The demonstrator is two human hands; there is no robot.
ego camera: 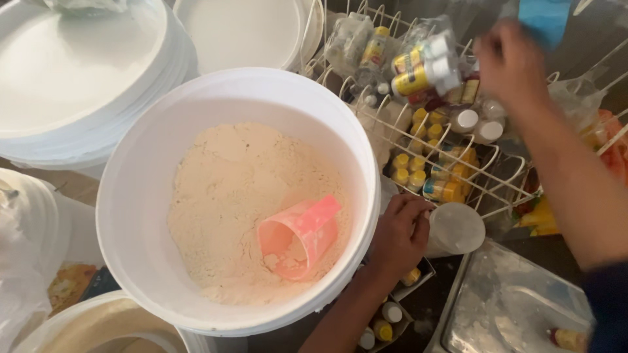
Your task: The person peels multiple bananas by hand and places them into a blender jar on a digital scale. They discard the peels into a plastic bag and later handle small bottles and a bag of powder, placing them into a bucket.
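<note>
From the head camera, looking down: a large white bucket [134, 216] fills the middle of the view, part full of pale beige powder [229, 189], with a pink plastic scoop [299, 235] lying on its side in the powder near the right wall, its mouth turned toward the lower left and dusted inside. The left hand [399, 235] sits just outside the bucket's right rim, fingers curled around a small translucent cup [456, 229] – it appears to grip the cup's side, though the far fingers are hidden. The right hand [510, 65] is raised over the white wire rack [418, 131] at upper right, blurred by motion; its fingers look drawn together near the small bottles with yellow labels [425, 65], but whether it pinches anything I cannot tell. More yellow-capped jars [432, 176] lie under the rack, and stacked white lids [65, 78] sit at upper left. Judging by this, the work in hand seems to be picking a bottle from the rack while the cup is held ready – the scoop lies untouched. A next move would call for a firm hold on one small bottle among many crowded ones, and for keeping the cup upright beside the bucket.
</note>
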